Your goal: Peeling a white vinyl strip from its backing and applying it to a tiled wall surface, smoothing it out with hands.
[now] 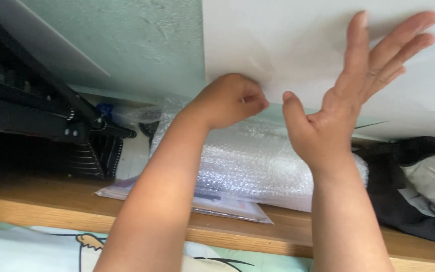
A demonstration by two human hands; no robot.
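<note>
Nearest you, a wooden surface (51,206) crossed the lower frame, carrying a flat plastic sleeve (227,207) and a bumpy, translucent roll of bubble wrap (247,161). Above it, your left hand (230,100) was curled, fingers (255,98) pinched narrowly on the lower edge of a smooth white sheet (288,40) at upper right. Your right hand (351,95) lay spread wide, flat against that sheet, on the rough pale-green wall (147,45).

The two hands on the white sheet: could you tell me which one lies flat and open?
The right hand, its fingers spread and palm against the white sheet. The left hand is curled, pinching at the sheet's lower edge.
</note>
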